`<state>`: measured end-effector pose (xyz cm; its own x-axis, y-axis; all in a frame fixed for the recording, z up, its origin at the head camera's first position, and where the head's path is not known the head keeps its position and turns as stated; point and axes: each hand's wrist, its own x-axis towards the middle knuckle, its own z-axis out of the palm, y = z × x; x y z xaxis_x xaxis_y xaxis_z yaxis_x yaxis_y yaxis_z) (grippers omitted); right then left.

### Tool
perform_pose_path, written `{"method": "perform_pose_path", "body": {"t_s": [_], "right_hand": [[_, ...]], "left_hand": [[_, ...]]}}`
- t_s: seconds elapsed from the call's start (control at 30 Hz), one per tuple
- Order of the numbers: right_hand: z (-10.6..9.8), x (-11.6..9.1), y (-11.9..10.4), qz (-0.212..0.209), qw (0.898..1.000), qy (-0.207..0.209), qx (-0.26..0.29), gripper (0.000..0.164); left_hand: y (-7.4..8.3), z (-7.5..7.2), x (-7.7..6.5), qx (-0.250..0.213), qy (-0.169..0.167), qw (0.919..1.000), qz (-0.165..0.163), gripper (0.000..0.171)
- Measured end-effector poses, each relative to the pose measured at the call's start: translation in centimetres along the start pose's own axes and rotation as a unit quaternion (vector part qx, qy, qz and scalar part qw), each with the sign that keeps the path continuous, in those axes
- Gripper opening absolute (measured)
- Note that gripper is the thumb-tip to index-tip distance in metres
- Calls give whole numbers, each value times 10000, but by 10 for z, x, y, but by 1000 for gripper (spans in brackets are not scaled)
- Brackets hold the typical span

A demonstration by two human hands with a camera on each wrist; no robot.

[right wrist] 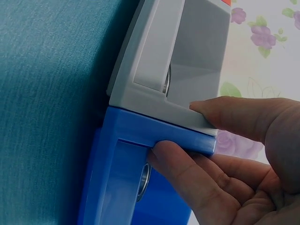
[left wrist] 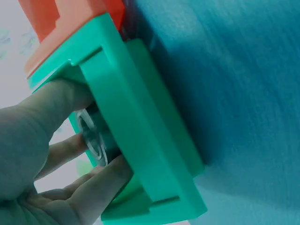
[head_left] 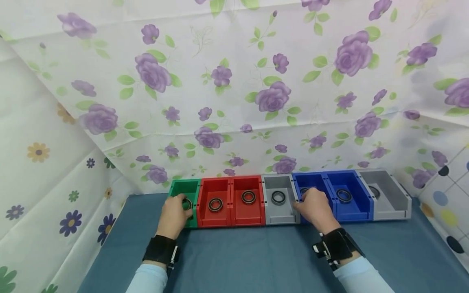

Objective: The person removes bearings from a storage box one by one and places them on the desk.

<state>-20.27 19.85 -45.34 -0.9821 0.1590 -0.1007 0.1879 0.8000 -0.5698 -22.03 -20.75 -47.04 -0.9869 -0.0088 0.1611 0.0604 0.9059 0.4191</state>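
Note:
My left hand (head_left: 174, 215) reaches into the green bin (head_left: 186, 185) at the left end of the row. Inside it, the thumb and fingers close around the edge of a ring-shaped ball bearing (left wrist: 93, 136). My right hand (head_left: 316, 206) is at the border between the middle grey bin (head_left: 279, 219) and the adjoining blue bin (head_left: 307, 179). Its thumb lies on the grey side and its fingers dip into the blue bin, pinching the adjoining walls (right wrist: 164, 123). A bearing (right wrist: 144, 180) in that blue bin shows below the fingertips; another bearing (head_left: 278, 197) lies in the grey bin.
Two red bins (head_left: 215, 219) hold one bearing (head_left: 215, 204) each. Right of my right hand, another blue bin (head_left: 360, 203) and an end grey bin (head_left: 391, 214) also hold bearings. The row stands on a blue-grey cloth (head_left: 249, 256) before a floral backdrop (head_left: 220, 101).

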Motion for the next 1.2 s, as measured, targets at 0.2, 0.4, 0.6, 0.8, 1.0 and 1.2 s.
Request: {"method": "perform_pose_path", "body": {"t_s": [0.2,0.4,0.6,0.8,1.0,1.2], "right_hand": [[-2,-1,0,5,10000,-1,-3,43],[-2,-1,0,-11,10000,86,-37,42],[0,-1,-2,-3,10000,64,-29,42],[2,0,0,14,10000,19,-20,42],[2,1,0,12,10000,32,-4,41],[1,0,1,8,10000,23,-30,40]], "left_hand": [[4,-16,-5,-252,795,9963,208,45],[8,-32,-10,-328,1435,9876,540,51],[18,-41,-23,-312,1630,9825,848,51],[29,-42,-35,-598,1511,9812,1043,43],[38,-41,-46,-754,1272,9843,963,45],[42,-32,-62,-836,776,9905,763,46]]}}
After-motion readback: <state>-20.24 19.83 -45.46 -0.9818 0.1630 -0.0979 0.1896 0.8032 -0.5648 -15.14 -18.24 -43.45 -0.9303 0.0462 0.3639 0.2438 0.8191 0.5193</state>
